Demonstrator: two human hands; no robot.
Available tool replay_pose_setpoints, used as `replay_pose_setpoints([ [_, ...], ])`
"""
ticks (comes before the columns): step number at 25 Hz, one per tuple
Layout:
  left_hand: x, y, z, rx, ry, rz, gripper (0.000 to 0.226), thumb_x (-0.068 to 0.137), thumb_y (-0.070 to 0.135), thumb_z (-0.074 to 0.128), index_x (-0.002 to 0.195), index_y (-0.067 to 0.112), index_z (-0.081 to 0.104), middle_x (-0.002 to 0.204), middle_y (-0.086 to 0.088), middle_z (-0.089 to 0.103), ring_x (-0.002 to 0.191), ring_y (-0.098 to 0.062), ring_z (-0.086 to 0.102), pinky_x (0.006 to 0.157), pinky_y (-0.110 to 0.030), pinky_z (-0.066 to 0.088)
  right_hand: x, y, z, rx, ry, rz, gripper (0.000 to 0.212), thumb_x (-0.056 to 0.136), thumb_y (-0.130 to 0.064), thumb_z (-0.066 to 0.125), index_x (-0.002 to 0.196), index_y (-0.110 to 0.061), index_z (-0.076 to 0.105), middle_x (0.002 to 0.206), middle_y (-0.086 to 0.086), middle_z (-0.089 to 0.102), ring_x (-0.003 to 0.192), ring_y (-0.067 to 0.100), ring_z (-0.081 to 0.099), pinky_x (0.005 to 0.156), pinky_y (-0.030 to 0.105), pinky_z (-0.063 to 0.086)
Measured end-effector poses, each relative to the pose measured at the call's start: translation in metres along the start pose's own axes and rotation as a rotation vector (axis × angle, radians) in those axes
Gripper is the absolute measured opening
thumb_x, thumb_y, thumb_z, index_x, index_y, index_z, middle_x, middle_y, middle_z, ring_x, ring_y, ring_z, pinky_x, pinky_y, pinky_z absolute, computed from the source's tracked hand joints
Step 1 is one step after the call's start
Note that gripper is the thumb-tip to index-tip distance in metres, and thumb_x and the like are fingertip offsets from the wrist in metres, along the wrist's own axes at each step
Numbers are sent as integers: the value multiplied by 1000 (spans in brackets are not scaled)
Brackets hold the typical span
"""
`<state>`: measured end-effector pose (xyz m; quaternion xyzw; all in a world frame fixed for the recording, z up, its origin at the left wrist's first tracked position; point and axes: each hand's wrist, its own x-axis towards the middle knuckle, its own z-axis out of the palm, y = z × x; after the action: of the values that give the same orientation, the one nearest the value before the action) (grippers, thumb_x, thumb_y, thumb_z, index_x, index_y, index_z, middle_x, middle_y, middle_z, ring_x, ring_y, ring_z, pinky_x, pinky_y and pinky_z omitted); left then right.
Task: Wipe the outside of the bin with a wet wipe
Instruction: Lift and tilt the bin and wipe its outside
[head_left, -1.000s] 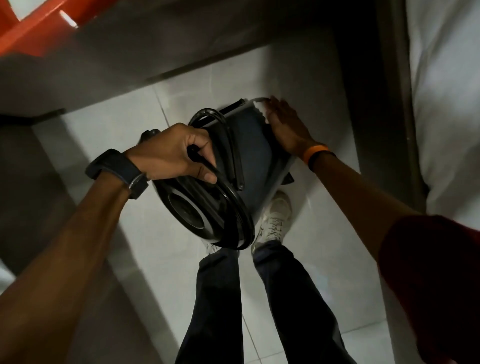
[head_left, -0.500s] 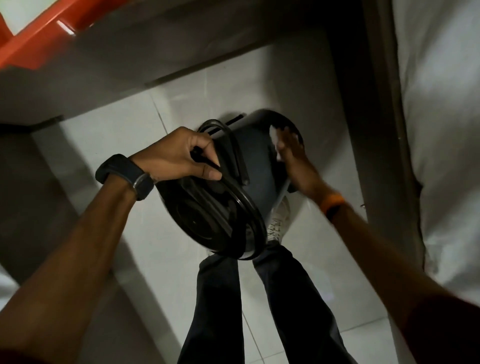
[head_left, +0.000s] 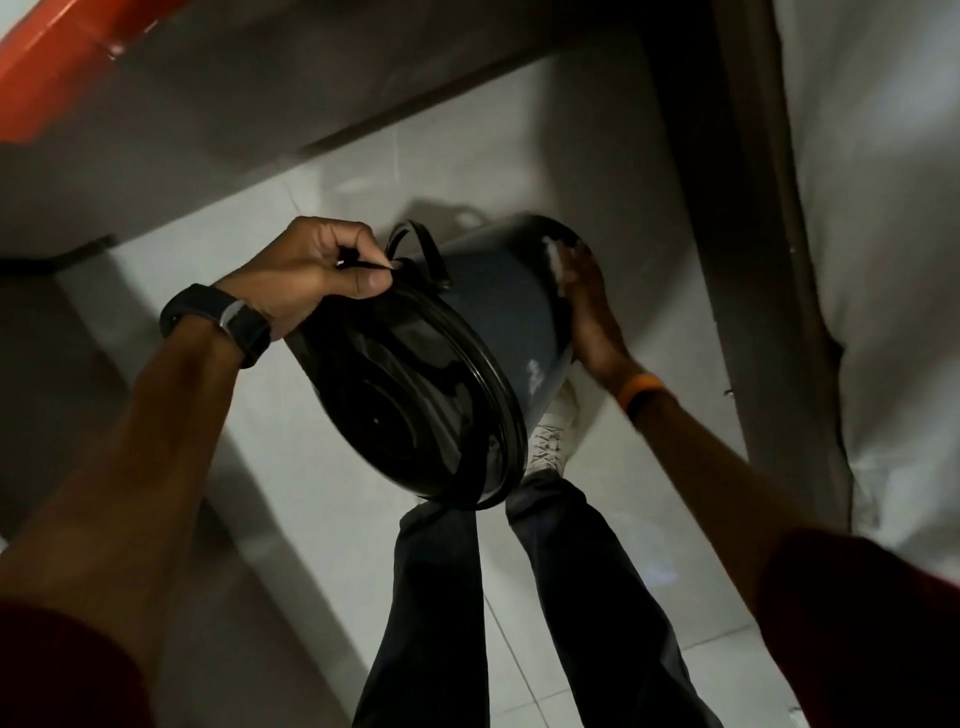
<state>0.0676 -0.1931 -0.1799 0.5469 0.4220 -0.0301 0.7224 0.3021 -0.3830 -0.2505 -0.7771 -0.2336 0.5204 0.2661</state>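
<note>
Bin (head_left: 498, 317), tilted: left hand (head_left: 306, 273) fingers clamped on its rim; right hand (head_left: 589, 317) fingers extended flat, blurred, wet wipe (head_left: 551, 258) beneath fingertips.

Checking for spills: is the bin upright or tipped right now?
Tipped sideways, held in the air: the bin points its round black end at the camera, left hand gripping there, right hand on its wall.

Dim indoor light; hard shadows on floor (head_left: 337, 519); gloss highlights on bin (head_left: 498, 322); right hand (head_left: 587, 312) motion-blurred.
</note>
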Motion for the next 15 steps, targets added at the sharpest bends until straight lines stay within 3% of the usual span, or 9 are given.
replay_pose_setpoints([
  [2,-2,-8,-7,-91,29,-27,6,75,11,65,80,10,62,71,4,64,70,-9,60,72,-17,52,-47,-8,26,-67,-91,-305,48,110,-44,18,156,-56,19,171,-24,2,164,11,-5,134,30,2],
  [3,-3,-13,-12,-137,41,-36,4,77,9,64,81,10,61,70,7,65,69,-7,60,71,-15,52,-68,-6,35,-73,-148,-436,49,110,-45,15,158,-53,21,172,-24,1,164,11,-7,133,26,0],
  [5,-4,-20,-18,-226,114,-29,8,84,3,60,82,11,61,71,11,66,72,-6,60,73,-14,52,-71,-1,36,-83,-214,-519,50,110,-41,12,159,-52,19,174,-20,-1,164,15,-8,133,32,-5],
  [6,-4,-22,-17,-232,200,-1,13,89,0,57,85,12,62,75,12,68,75,-5,61,77,-15,52,-56,-2,29,-30,-201,-423,49,111,-39,14,157,-54,16,173,-18,-1,164,16,-7,134,39,-6],
  [8,-3,-24,-6,-42,528,99,12,97,7,53,96,12,63,94,7,72,90,-7,61,90,-22,51,-15,-1,14,153,-94,-84,48,113,-38,17,161,-44,12,175,-10,0,165,19,-1,135,50,3],
  [10,-6,-24,26,347,853,213,21,101,23,46,110,17,64,121,-6,65,115,-16,55,107,-40,42,20,-2,4,227,-24,163,57,113,-45,17,166,-30,3,177,-2,1,165,22,4,133,54,11],
  [11,-8,-22,48,555,904,276,27,102,29,42,118,20,62,130,-6,60,126,-21,49,110,-47,36,32,-4,4,218,-44,210,60,112,-47,16,166,-27,0,177,0,1,165,23,5,133,54,12],
  [13,-8,-17,85,892,782,483,34,100,33,39,125,25,60,139,-1,55,138,-25,40,112,-55,30,42,-6,9,197,-128,218,59,112,-47,15,166,-23,8,176,4,9,162,22,15,127,45,26],
  [15,-3,-9,106,1039,526,721,30,99,32,42,118,23,65,129,-1,63,132,-22,49,113,-57,29,39,-9,16,318,-184,233,56,114,-40,18,162,-13,28,163,4,36,142,16,42,111,32,39],
])
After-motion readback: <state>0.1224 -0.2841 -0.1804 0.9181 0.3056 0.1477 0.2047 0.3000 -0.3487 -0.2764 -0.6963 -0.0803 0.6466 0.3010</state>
